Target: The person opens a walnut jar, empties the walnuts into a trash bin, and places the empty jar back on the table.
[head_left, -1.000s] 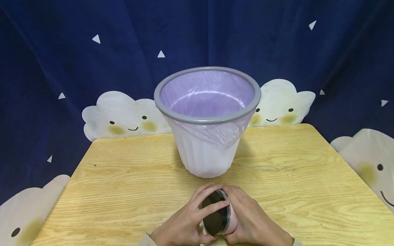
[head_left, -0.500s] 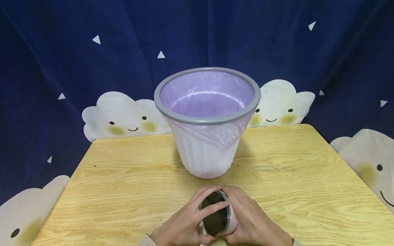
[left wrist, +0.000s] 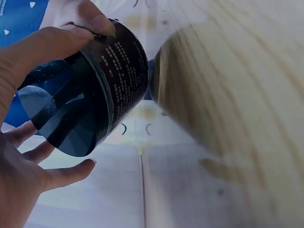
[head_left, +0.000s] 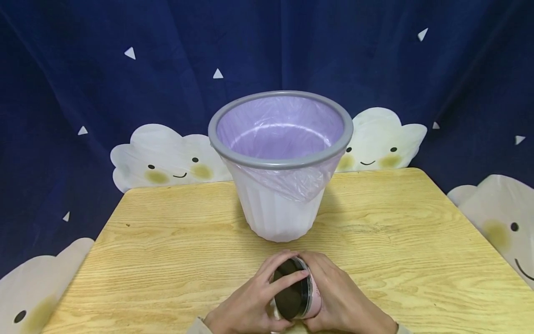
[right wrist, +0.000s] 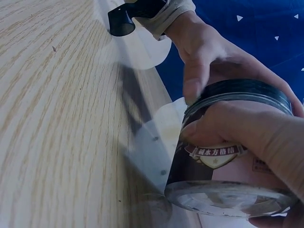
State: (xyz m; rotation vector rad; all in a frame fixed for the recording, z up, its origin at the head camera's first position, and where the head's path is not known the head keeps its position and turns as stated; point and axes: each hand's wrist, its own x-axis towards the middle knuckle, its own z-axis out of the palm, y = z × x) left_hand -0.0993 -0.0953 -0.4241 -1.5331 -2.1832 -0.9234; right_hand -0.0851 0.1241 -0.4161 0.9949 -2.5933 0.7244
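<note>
Though lidded, jar near bag-lined bin

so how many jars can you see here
1: the jar, tilted and held between the left hand and the right hand, nearer the head camera than the bin. Any behind the bin would be hidden.

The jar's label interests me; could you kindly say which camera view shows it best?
The right wrist view: the jar's label faces the camera there, its emblem visible, though the right hand covers part. The left wrist view shows a dark side with small print; the head view, mainly a pink strip beside the dark lid.
</note>
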